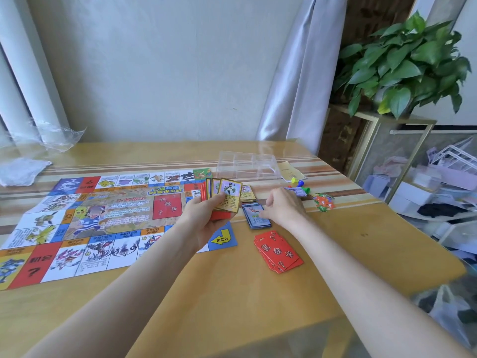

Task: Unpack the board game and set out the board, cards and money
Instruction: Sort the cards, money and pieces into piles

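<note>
Left hand [206, 215] grips a fanned stack of cards [227, 195], thumb across the gold-framed faces, red backs below. Right hand [282, 206] rests fingertips on the blue card pile [255, 217] on the bench [335, 254]; fingers loosely curled, can't tell if pinching a card. Board [77, 223] lies flat at left, unfolded. Red pile [277, 251] sits near the blue pile, gold pile [248, 193] just behind it. Clear tray [247, 164] at the back, pawns [298, 183] beside it. No money clearly identifiable.

Handling, my guess: cards thin, light, glossy, so likely to slide and splay; pinch by the short edges and square the stack up. Board looks like thin paper, creases easily.

Writing: red backs read 机会卡 with "?"; board arrow reads 由此去; board squares show 500元, 2500元.
</note>
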A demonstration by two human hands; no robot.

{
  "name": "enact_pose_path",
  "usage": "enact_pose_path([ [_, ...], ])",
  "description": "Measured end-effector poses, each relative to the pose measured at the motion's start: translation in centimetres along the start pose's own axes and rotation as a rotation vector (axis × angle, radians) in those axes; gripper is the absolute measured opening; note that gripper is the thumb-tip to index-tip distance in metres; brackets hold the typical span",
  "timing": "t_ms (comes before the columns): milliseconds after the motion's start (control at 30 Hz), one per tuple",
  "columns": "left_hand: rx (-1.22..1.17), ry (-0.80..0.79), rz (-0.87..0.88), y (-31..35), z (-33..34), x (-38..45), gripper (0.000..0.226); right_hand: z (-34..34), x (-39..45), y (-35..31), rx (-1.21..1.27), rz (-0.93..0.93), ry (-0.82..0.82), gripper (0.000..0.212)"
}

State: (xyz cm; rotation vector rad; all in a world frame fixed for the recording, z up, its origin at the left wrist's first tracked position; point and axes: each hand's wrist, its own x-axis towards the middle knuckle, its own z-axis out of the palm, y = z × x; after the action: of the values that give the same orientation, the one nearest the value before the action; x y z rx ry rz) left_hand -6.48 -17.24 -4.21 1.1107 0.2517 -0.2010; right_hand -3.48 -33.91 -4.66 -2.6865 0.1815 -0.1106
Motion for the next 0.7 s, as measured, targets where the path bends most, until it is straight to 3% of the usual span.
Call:
enact_pose_path([
  [100,0.013,0.041,0.025,0.2,-0.2,0.3,0.021,-0.5,0.1,-0.3,0.286,-0.044,0.134,0.015],
  [167,-0.024,0.052,0.034,0.4,-0.2,0.5,0.011,-1.2,-0.1,-1.1,0.65,-0.049,0.035,0.019],
  [233,-0.05,0.058,0.042,0.6,0.1,0.6,0.009,-1.5,-0.2,-1.8,0.803,-0.063,-0.122,0.026],
  [400,-0.037,-0.002,0.058,0.3,0.9,0.6,0.01,-1.0,-0.2,-2.9,0.875,-0.142,-0.245,0.02],
  [600,-0.168,-0.081,-0.012,1.0,0.9,0.6,0.016,-0.8,0.2,-3.0,0.884,-0.148,-0.16,0.003],
  [700,-0.151,-0.076,0.013,1.4,0.6,0.4,0.008,-1.1,0.7,-3.0,0.869,-0.131,-0.11,0.007],
])
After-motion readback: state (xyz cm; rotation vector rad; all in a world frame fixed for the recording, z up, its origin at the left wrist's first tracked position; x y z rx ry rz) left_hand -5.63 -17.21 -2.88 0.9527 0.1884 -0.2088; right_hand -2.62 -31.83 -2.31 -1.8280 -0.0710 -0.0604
